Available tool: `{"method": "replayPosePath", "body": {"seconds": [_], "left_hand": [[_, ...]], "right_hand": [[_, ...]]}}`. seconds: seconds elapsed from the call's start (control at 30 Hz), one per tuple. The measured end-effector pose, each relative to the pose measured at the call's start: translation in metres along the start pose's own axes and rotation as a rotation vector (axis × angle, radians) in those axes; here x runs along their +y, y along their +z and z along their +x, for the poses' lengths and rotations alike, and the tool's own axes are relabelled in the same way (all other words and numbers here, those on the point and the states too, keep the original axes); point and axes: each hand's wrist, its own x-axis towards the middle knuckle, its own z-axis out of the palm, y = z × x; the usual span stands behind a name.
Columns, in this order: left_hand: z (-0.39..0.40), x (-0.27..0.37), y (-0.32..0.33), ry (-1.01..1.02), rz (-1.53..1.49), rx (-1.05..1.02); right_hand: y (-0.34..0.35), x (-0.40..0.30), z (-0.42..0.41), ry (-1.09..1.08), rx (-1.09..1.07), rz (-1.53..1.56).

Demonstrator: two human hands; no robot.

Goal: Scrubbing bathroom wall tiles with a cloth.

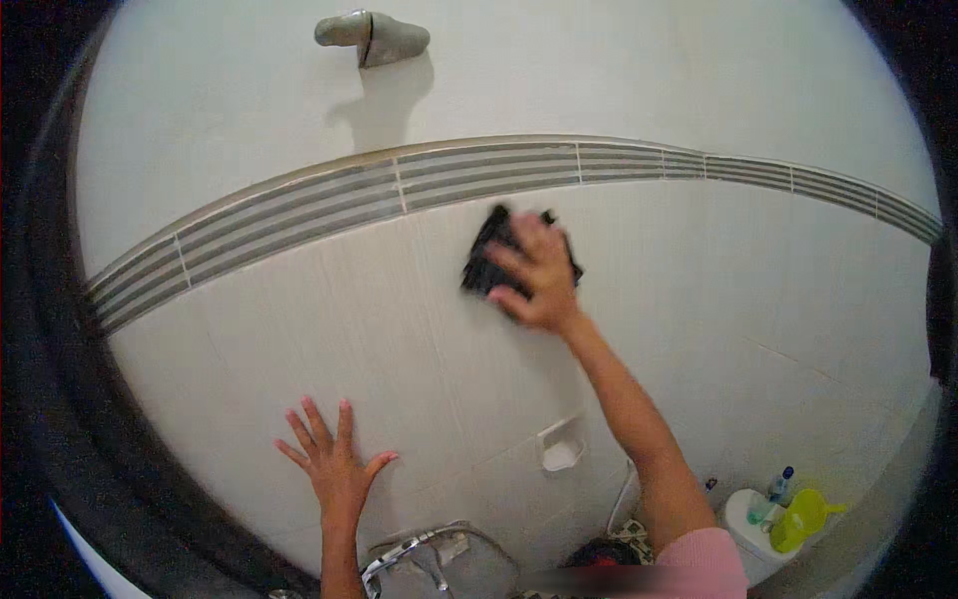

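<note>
My right hand (pixel 540 281) is spread over a black cloth (pixel 486 258) and presses it against the pale tiled wall (pixel 299 322), just under a grey striped border band (pixel 486 171). The hand and cloth are slightly blurred. To the lower left, my left hand (pixel 333 460) rests on the same wall, fingers spread wide, with nothing in it.
A wall-mounted fixture (pixel 374 37) juts out above the band. Lower down are a recessed soap dish (pixel 561 448) and a chrome hand shower (pixel 397 552) with a hose. At the lower right, a toilet tank (pixel 745 517) carries a yellow-green dipper (pixel 802 517) and bottles.
</note>
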Motion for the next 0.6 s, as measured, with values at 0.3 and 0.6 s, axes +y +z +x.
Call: {"method": "replayPosePath", "body": {"seconds": [0.3, 0.6], "left_hand": [[0.003, 0.008, 0.003, 0.014, -0.028, 0.023], [0.004, 0.012, 0.001, 0.002, -0.033, -0.009]], "right_hand": [[-0.027, 0.167, -0.121, 0.861, 0.440, -0.197], [0.048, -0.027, -0.197, 0.990, 0.361, -0.182]]}}
